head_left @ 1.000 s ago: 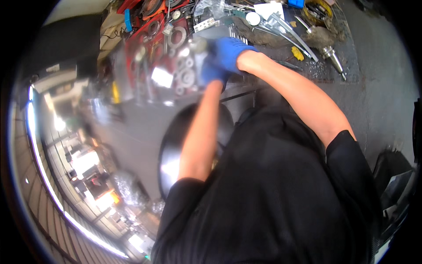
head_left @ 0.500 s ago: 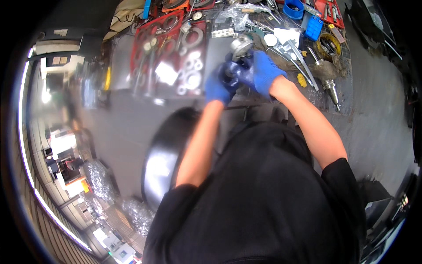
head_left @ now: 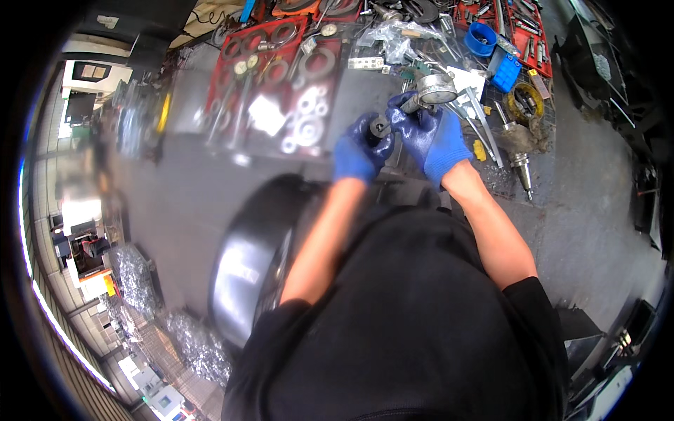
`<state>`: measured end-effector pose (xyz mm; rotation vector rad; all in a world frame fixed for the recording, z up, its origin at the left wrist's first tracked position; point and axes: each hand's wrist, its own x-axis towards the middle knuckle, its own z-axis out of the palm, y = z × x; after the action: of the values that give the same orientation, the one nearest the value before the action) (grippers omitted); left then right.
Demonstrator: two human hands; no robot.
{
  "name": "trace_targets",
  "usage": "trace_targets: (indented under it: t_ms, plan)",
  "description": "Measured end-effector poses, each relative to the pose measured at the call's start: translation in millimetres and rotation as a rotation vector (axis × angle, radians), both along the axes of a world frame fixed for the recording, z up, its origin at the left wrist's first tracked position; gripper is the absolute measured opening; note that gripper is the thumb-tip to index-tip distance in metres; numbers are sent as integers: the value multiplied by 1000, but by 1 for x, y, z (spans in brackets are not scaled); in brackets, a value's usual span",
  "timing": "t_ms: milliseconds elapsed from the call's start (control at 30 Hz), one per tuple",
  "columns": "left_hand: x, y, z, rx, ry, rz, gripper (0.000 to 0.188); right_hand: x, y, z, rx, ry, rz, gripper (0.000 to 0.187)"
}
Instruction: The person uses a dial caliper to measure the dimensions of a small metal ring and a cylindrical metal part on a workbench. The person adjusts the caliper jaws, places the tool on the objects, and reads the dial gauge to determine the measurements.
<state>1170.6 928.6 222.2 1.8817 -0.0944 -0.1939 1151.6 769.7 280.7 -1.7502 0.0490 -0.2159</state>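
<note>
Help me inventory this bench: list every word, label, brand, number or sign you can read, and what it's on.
No text can be read.
White strip: dark marks, too small to read.
Small dial: face too small to read.
White sheet beyond the right hand: any print too small.
Pale sheet farther left: glare and blur, nothing readable.
Round metal part in the right hand: no legible marking.

Bright glare, leftward blur, fisheye-bent edges

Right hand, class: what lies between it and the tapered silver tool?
In the head view, a small yellow piece and metal strips lie between the right hand and the tapered silver tool.
</note>
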Motion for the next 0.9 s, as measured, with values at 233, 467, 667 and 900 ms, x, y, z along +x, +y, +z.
trace_targets:
  t_ms: [233, 467, 667, 900]
  plan:
    - [2, 5, -22, -131, -70, -58, 54, -5, 0, 16, -135, 85, -17, 33]
    - [3, -1, -7, -44, -73, -112, 54, -6, -1, 33, -138, 295, -13, 41]
    - [4, 2, -20, -274, 68, -29, 53, -3, -3, 45, -219, 228, 13, 38]
    - [2, 1, -14, -199, -53, -37, 52, 10, -4, 26, -415, 96, 79, 38]
